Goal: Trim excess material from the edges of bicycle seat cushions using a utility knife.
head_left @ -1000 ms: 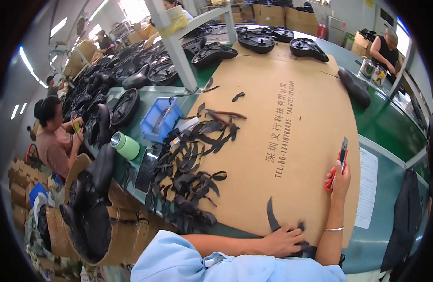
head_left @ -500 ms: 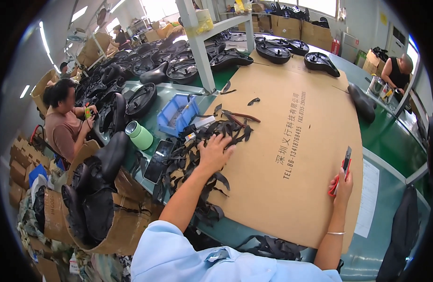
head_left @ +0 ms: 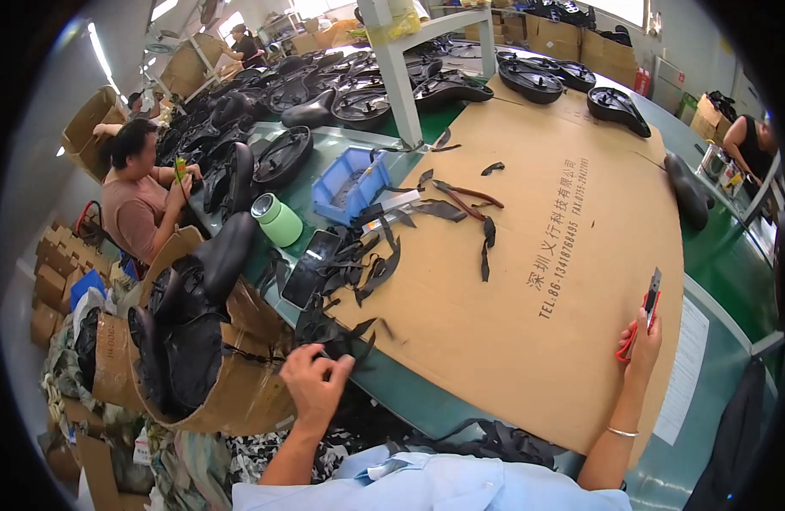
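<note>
My left hand (head_left: 314, 383) is above the table's near left edge, fingers curled with a gap between thumb and forefinger. Black strip scraps (head_left: 324, 334) lie just behind it at the edge. More thin black strips (head_left: 380, 271) are scattered over the left side of a big cardboard sheet (head_left: 461, 341). On the right, my right hand (head_left: 644, 345) is closed around a red utility knife (head_left: 651, 300), its blade pointing away from me. Red-handled pliers (head_left: 476, 194) rest among strips toward the sheet's far left.
Left of the sheet are a phone (head_left: 312, 266), a green flask (head_left: 277, 221) and a blue bin (head_left: 331, 206). A carton (head_left: 248, 375) of black bicycle saddles (head_left: 224, 255) stands beside the table. A white post (head_left: 398, 94) rises at the back. Co-workers (head_left: 137, 204) work nearby.
My left hand has swept from the scraps on the cardboard toward me, to the table edge. Many strips have left the sheet, exposing the pliers. My right hand keeps the knife.
</note>
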Available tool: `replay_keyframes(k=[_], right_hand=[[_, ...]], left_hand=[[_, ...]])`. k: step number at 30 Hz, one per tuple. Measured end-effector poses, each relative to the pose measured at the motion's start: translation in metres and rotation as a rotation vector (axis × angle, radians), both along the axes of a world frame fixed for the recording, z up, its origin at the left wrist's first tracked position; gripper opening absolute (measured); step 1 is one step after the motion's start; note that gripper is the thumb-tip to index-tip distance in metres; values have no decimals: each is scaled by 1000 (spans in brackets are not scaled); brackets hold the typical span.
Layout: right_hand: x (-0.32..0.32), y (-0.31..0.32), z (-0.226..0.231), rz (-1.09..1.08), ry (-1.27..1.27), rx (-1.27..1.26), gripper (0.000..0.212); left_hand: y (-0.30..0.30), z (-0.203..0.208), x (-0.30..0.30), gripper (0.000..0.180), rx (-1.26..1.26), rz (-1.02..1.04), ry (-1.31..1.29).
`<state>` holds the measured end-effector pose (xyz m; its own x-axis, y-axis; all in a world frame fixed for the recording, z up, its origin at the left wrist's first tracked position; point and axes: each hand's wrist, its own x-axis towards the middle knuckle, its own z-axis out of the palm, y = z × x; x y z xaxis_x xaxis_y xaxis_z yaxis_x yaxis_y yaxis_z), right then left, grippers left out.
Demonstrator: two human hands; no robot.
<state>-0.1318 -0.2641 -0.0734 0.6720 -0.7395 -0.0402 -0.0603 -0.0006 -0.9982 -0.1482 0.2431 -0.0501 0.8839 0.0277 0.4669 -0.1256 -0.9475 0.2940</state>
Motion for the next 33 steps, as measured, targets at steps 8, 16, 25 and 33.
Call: replay_keyframes(k=[8,16,25,33], right_hand=[[-5,0,-1,16,-29,32,20],[-6,0,-2,10,-31,37,20],[1,-2,-1,0,-13,30,20],[-9,-10,-18,60,-73,92,31]], left_hand=[[-20,2,90,50,-78,-18,-87],[-35,-31,116,21,-41,-95,-63],[-6,-30,39,25,-176,-218,-105],[55,-23,11,25,-5,274,546]])
